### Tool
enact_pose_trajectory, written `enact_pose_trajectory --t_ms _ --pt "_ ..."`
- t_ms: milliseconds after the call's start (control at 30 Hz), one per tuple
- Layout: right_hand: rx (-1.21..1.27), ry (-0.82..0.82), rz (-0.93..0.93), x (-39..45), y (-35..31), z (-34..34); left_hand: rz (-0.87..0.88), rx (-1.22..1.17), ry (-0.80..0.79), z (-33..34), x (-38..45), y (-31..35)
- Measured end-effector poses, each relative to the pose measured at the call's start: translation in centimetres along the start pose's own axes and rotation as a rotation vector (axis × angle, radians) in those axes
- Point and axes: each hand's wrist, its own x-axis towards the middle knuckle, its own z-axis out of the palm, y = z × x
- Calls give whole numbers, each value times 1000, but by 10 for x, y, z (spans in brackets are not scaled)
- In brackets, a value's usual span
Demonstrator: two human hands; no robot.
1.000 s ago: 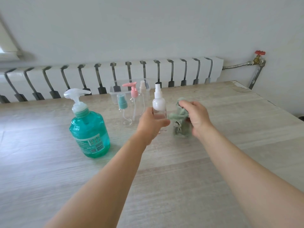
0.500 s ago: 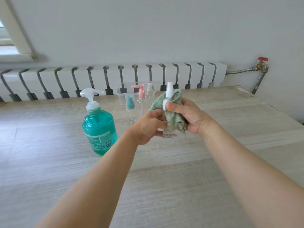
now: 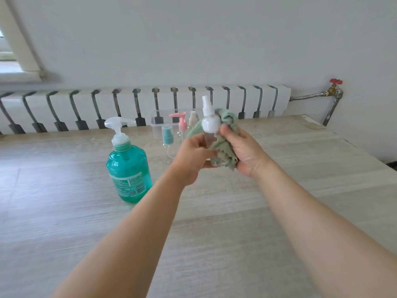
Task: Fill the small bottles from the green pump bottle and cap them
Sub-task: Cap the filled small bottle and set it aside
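Observation:
My left hand grips the clear body of a small spray bottle with a white sprayer top, held upright above the table. My right hand presses a crumpled green cloth against the bottle's right side. The green pump bottle with a clear white pump stands on the table to the left. Behind my hands stand three more small bottles: one with a teal sprayer, one with a pink pump, one with a cream top.
A clear plastic box sits behind the small bottles at the back of the wooden table. A white radiator runs along the wall. A pipe with a red valve is at the right.
My left hand lifted the white-topped bottle off the table. My right hand picked up the green cloth and brought it against the bottle.

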Motion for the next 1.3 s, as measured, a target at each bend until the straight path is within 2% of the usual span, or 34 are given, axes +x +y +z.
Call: enact_pose_trajectory --t_ms 100,233,367,467,567,700,833,900,967,1000,1033,1100,1167,1233,1300 --pt "-32 71 7 -6 6 2 -49 57 -46 1 0 2" --pt "-330 110 -22 -3 12 19 -6 25 105 2 3 0" --pt "-131 125 80 -1 16 28 29 94 175 -5 6 2" --pt "-175 148 192 -2 16 25 37 192 193 -8 4 -3" --pt "-438 308 204 -3 14 23 45 238 238 -5 4 -17" --pt "-846 561 68 -2 15 6 57 329 313 -1 12 -23" --pt "-1093 728 -90 -5 11 -25 29 361 340 2 28 -22" --pt "-1331 744 16 -3 9 -47 18 381 319 8 35 -24" --pt "-1491 670 322 -2 9 -63 -2 397 295 14 41 -28" --pt "-1487 648 427 -2 10 -68 -14 409 285 18 46 -30" --pt "-1452 644 426 0 11 -71 -26 421 276 20 50 -32" --pt "-1300 636 169 5 15 -73 -43 433 257 25 58 -37" --pt "-992 499 1 12 18 -66 -44 437 246 27 65 -40" --pt "-752 351 39 23 22 -57 -43 418 230 27 73 -45" --pt "-714 326 60 35 29 -52 -37 354 204 28 79 -48"
